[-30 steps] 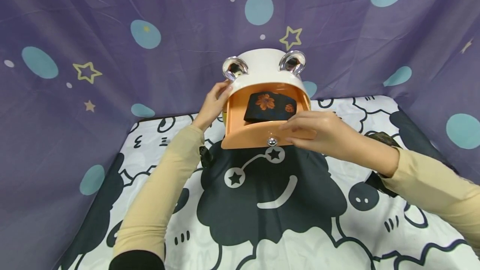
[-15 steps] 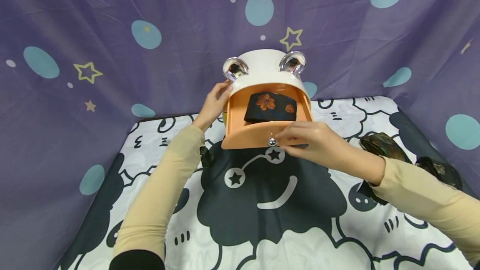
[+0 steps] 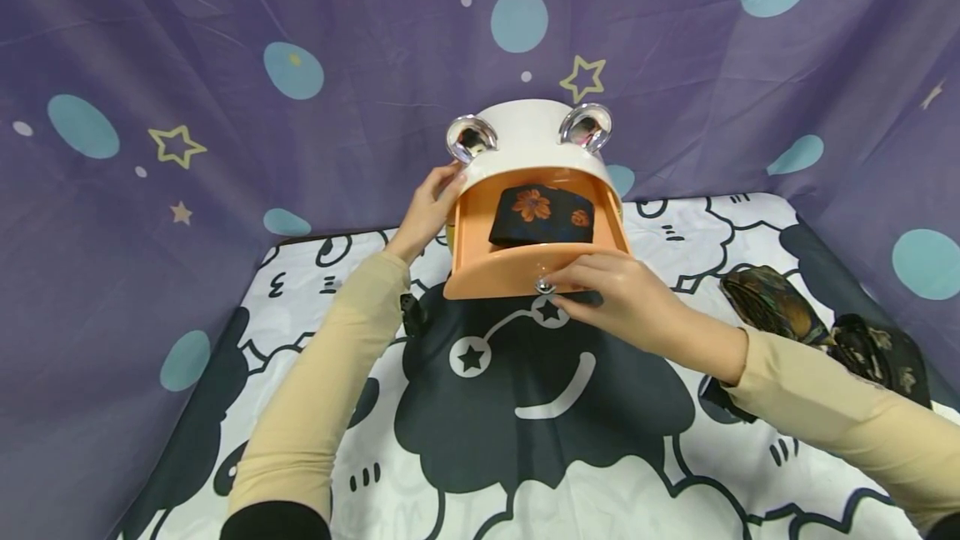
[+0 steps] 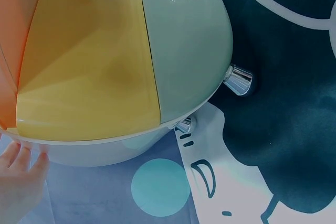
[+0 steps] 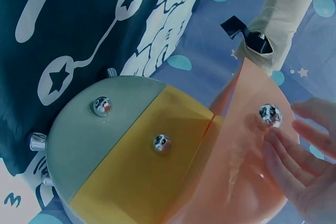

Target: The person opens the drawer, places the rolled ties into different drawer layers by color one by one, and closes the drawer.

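A small white desktop drawer cabinet (image 3: 525, 136) with two chrome eye-like rounds stands at the back. Its top orange drawer (image 3: 487, 273) is pulled out, holding a folded dark cloth (image 3: 543, 215) printed with orange flowers. My left hand (image 3: 427, 211) rests on the cabinet's left side, fingertips against its edge. At the drawer front, my right hand (image 3: 618, 298) has its fingers by the chrome knob (image 5: 270, 115). A fingertip touches the knob, while a gap shows beside the other fingers in the right wrist view. Below are a yellow drawer (image 4: 89, 61) and a green drawer (image 4: 184, 51), both closed.
Two dark patterned folded cloths (image 3: 772, 302) lie at the right beside my right sleeve. The table wears a white cover (image 3: 615, 507) with black cartoon drawings. A purple curtain (image 3: 375, 65) with stars and dots hangs right behind the cabinet.
My right hand has slid left and slightly down along the drawer front to the knob. More of the folded cloths at the right shows. My left hand and the drawer have stayed put.
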A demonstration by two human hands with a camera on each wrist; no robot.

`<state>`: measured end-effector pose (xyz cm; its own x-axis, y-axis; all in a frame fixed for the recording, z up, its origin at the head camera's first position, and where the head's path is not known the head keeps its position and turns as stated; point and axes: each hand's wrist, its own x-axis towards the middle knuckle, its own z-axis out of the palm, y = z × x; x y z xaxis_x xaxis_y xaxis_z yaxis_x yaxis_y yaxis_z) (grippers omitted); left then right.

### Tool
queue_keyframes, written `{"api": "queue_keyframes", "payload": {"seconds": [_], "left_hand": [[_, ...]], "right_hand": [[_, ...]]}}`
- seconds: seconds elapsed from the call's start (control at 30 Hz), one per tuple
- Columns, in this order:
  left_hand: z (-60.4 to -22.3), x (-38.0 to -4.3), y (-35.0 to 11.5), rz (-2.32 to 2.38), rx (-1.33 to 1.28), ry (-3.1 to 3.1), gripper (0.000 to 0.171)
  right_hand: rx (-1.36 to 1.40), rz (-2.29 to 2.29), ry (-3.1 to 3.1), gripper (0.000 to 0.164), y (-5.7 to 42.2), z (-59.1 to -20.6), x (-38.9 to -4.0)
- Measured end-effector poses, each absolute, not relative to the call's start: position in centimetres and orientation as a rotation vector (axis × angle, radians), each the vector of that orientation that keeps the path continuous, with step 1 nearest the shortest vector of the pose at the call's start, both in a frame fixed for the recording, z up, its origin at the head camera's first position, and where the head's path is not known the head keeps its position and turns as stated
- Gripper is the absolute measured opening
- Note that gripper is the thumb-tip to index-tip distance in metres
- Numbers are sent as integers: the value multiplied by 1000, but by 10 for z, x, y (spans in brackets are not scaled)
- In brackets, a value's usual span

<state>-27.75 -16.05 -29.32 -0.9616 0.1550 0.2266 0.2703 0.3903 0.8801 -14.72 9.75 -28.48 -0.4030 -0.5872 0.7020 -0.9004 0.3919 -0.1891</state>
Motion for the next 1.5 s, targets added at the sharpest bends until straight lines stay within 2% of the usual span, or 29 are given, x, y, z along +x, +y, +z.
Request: {"api": "queue_keyframes", "payload": {"seconds": [1.0, 1.27, 1.5], "left_hand": [[-296, -278, -161, -1640, -402, -2496, 42], [-295, -279, -162, -1634, -402, -2510, 42], [-280, -263, -156, -1686, -398, -2521, 41]], "right_hand": [[1053, 572, -2043, 32, 81, -304, -149], [1044, 557, -2021, 28, 80, -303, -152], [1037, 554, -2003, 26, 79, -302, -157]]}}
